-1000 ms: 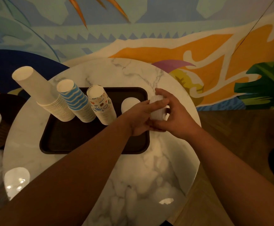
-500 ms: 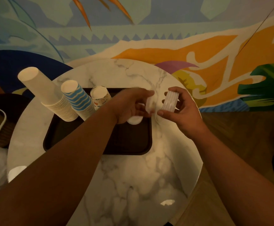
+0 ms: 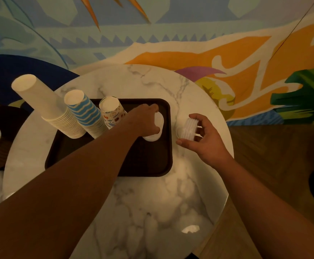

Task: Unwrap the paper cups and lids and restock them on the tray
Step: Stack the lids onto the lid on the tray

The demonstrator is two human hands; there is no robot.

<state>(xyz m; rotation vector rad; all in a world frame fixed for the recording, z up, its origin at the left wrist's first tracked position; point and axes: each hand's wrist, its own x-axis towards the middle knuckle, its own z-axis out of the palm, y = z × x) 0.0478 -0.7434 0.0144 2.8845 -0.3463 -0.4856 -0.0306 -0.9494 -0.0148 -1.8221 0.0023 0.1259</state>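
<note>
Here, three cup stacks [image 3: 74, 116] stand along the tray's [image 3: 145, 165] left edge. The left hand [image 3: 145, 121] holds white lids [image 3: 155, 128] near its right edge. The right hand [image 3: 203, 139] holds more lids [image 3: 188, 128] over the round marble table [image 3: 171, 202], by a painted wall [image 3: 171, 43].

Dim, warm indoor light. A bright overhead glare spot [image 3: 190, 229] reflects on the glossy marble surface [image 3: 152, 202]. Forearms cast soft shadows. Wide-angle distortion bends the edges; the lids [image 3: 188, 128] look soft and slightly blurred.
</note>
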